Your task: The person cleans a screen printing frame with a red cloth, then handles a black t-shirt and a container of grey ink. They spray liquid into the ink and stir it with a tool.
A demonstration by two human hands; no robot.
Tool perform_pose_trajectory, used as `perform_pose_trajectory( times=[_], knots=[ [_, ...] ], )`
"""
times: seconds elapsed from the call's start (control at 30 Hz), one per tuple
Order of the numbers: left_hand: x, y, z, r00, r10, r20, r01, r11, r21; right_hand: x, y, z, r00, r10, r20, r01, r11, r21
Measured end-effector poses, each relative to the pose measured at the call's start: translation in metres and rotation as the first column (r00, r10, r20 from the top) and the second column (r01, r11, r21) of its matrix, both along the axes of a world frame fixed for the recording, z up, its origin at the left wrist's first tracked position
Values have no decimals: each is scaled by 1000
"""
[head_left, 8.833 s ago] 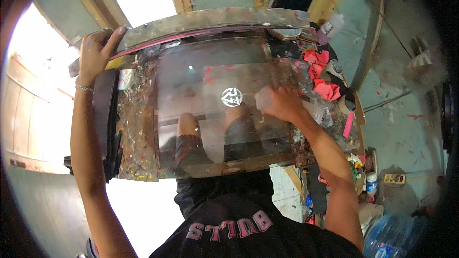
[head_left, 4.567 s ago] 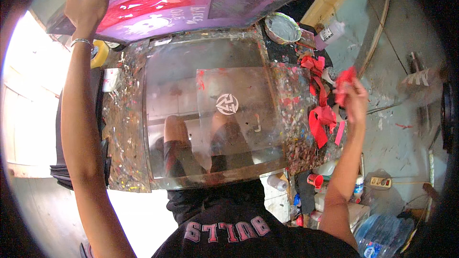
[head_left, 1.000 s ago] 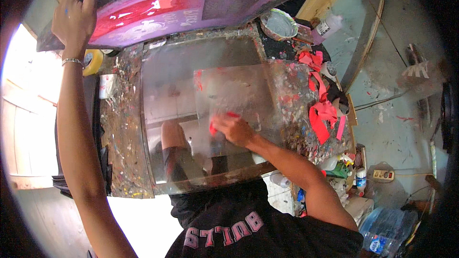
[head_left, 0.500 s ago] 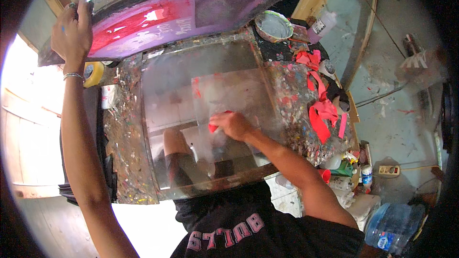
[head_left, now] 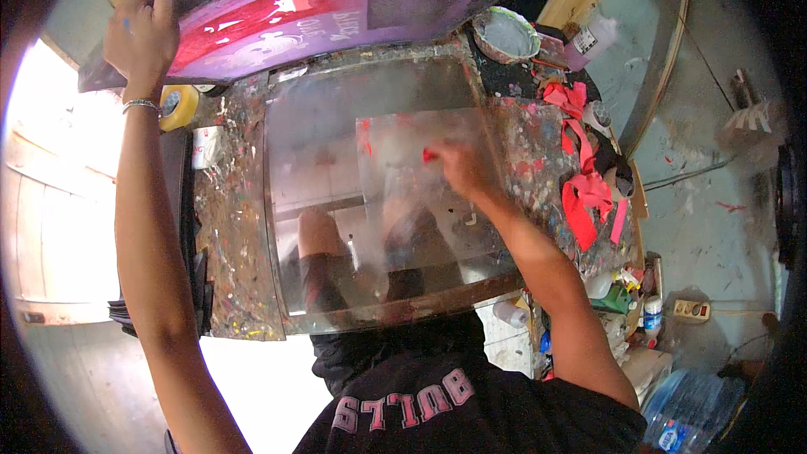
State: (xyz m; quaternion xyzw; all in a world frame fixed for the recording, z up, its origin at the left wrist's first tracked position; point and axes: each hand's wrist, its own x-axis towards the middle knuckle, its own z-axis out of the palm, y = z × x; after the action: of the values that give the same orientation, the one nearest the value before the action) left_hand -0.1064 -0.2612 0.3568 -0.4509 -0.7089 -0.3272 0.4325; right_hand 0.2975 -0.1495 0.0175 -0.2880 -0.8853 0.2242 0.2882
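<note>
Since the frame half a second earlier, the right hand (head_left: pixel 466 170) has moved from the middle of the glossy plate (head_left: pixel 313 122) toward its far right part, carrying the red cloth (head_left: pixel 429 155) with it. Fingers of the right hand are bunched together and clamped on the cloth; only a small portion of it shows at the fingertips, over the pale rectangular area of the plate. Contact between cloth and plate cannot be confirmed from this view.

Left hand (head_left: pixel 145 38): fingers closed around the left end of the screen frame (head_left: pixel 336 21). The frame stands tilted up beyond the plate — its purple and red underside faces the person.

The plate lies on the paint-spattered table (head_left: pixel 238 261), with the person's legs reflected in its near half. Red marks are visible at the upper left corner of the pale area.

Surrounding items: on the left, a yellow tape roll (head_left: pixel 190 108) near the frame and a small white packet (head_left: pixel 207 148); at far right, a bowl (head_left: pixel 507 36) of grey material beside a bottle (head_left: pixel 592 42) of purplish liquid. Red fabric strips (head_left: pixel 586 193) lie along the table's right side — well apart from the left hand.
</note>
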Motion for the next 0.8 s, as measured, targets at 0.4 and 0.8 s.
perform_pose_trajectory(
  times=[0.4,0.8],
  knots=[
    [-57,11,-3,998,-16,57,21,995,-100,57,-106,43,892,427,-149,-452,818,-355],
    [-105,28,-9,999,-37,-7,36,996,-77,354,-81,93,454,-835,311,819,529,223]
  ],
)
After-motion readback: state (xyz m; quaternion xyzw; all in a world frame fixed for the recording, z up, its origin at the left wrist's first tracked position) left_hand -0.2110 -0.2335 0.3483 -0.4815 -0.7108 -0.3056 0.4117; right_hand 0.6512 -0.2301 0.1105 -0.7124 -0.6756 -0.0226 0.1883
